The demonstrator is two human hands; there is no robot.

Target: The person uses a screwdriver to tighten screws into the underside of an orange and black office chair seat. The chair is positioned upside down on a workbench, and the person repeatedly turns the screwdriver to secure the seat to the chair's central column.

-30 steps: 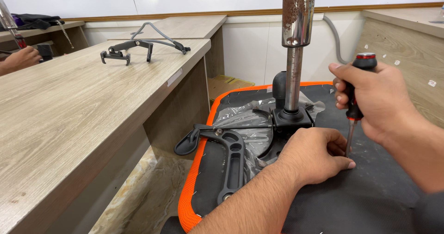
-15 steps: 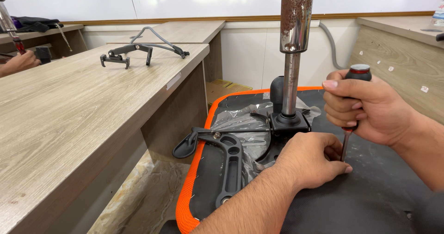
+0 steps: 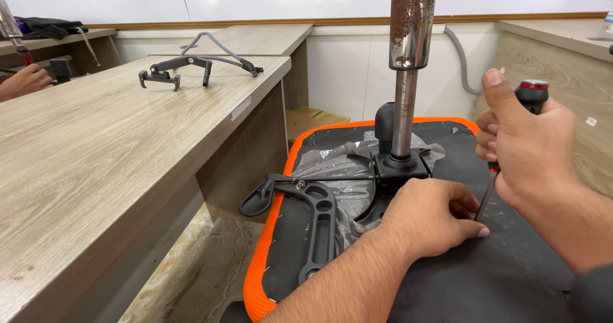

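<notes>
Right hand (image 3: 530, 147) grip wraps screwdriver (image 3: 507, 150); steel column (image 3: 408, 74) beside.

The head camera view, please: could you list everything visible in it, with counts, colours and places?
Chair seat: one, black with an orange rim, upturned, lower centre and right.
Metal column: one, chrome with rust specks, upright at the seat's middle.
Black armrest bracket: one, lying on the seat's left side.
Plastic wrap: one, clear, around the column base.
Wooden desks: pale wood, left, rear and right.
Black chair part: one, on the left desk, far end.
Grey hose: one, on the back wall.
Another person's hand: one, far left edge.
Screwdriver: one, black and red handle, tip down on the seat.
Left hand: resting on the seat beside the tip.
Right hand: gripping the screwdriver.
</notes>
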